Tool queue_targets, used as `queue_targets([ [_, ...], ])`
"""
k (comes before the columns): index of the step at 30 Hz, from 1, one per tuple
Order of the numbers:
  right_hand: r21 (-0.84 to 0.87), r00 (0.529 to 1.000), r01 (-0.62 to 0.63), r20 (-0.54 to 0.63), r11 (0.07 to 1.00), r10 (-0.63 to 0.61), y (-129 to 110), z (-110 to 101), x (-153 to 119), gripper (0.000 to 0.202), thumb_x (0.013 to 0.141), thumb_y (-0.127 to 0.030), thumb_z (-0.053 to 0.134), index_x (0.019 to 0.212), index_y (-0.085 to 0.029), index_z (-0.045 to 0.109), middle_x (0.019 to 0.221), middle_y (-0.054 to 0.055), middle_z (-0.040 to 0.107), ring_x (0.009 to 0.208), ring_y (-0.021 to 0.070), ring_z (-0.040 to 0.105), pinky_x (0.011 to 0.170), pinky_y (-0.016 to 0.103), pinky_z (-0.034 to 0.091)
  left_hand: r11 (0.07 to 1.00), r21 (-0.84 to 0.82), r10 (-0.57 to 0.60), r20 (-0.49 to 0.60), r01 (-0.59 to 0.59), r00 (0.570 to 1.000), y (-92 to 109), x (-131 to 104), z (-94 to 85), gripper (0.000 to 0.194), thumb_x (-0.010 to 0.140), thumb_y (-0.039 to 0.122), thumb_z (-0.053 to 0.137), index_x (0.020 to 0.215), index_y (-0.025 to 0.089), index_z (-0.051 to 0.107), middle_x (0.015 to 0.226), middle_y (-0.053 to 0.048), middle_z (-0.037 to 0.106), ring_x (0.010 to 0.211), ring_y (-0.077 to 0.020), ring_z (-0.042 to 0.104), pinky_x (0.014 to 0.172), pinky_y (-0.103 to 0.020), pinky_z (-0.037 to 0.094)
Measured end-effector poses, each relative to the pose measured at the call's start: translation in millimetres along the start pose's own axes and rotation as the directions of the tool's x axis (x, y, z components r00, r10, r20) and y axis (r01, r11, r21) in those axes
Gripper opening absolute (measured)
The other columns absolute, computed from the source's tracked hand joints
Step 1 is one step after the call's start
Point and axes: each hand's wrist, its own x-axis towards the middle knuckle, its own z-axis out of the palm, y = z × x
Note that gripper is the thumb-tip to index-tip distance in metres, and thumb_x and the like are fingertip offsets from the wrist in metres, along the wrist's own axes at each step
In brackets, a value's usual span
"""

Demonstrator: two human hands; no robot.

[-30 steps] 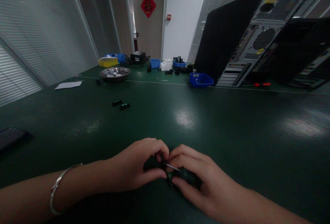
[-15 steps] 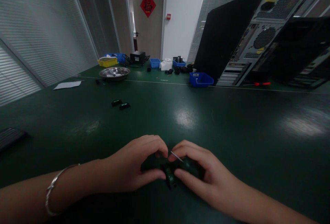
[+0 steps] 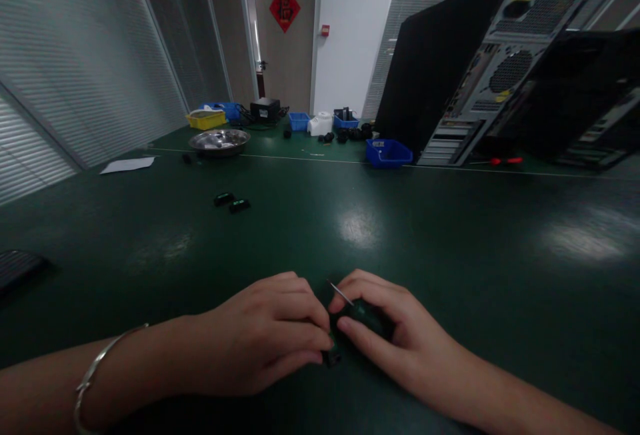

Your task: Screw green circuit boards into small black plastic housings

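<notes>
Near the front of the dark green table, my left hand (image 3: pixel 280 335) has its fingers closed on a small dark part (image 3: pixel 332 356) with a bit of green on it. Most of that part is hidden behind the fingers. Just to the right, my right hand (image 3: pixel 395 341) is wrapped round a dark rounded handle (image 3: pixel 367 317). A thin metal shaft (image 3: pixel 341 293) sticks out of it toward the upper left, above the fingertips. The two hands are close together, and I cannot tell whether the tool touches the part.
Two small black pieces (image 3: pixel 239 205) lie on the table (image 3: pixel 425 235) beyond my left hand. Farther back are a metal bowl (image 3: pixel 219 144), a blue bin (image 3: pixel 389 155), a white paper (image 3: pixel 127 165) and a large black computer case (image 3: pixel 440 61). A dark keyboard-like object (image 3: pixel 20 268) sits at the left edge.
The fingers of my left hand have come down and closed over the small part, which showed more openly before. My right hand stays nearly in place with the tool.
</notes>
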Motion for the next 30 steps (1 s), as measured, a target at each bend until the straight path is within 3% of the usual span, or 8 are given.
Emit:
queue_targets([
  [14,-0.001,0.999,0.039,-0.001,0.999,-0.039,2,1,1,0.013,0.091,-0.010,0.058,0.098,-0.017,0.065,0.095,0.004,0.063,0.090,0.0174,0.062,0.081,0.031,0.049,0.986,0.153,0.053,0.073,-0.064,0.996,14,3,-2.0,0.023,0.096,0.006,0.041,0.103,0.010,0.062,0.092,-0.011,0.070,0.081,-0.0213,0.058,0.079,-0.034,0.048],
  [22,-0.002,0.999,0.046,0.003,0.999,-0.046,2,2,1,0.011,0.091,-0.009,0.058,0.096,-0.017,0.064,0.095,0.005,0.063,0.091,0.0177,0.062,0.082,0.031,0.049,0.974,0.227,0.013,0.052,-0.024,0.999,25,7,0.1,0.019,0.093,0.004,0.047,0.092,0.011,0.064,0.088,-0.007,0.066,0.081,-0.0192,0.058,0.080,-0.032,0.048],
  [30,0.040,0.999,0.038,-0.025,0.998,-0.037,3,1,0,0.010,0.092,-0.012,0.058,0.096,-0.016,0.066,0.092,0.005,0.063,0.088,0.0184,0.062,0.079,0.032,0.048,0.993,0.097,-0.068,0.064,0.062,0.996,16,5,-0.9,0.017,0.091,0.006,0.054,0.100,0.015,0.065,0.096,-0.005,0.068,0.085,-0.0180,0.060,0.077,-0.029,0.046],
])
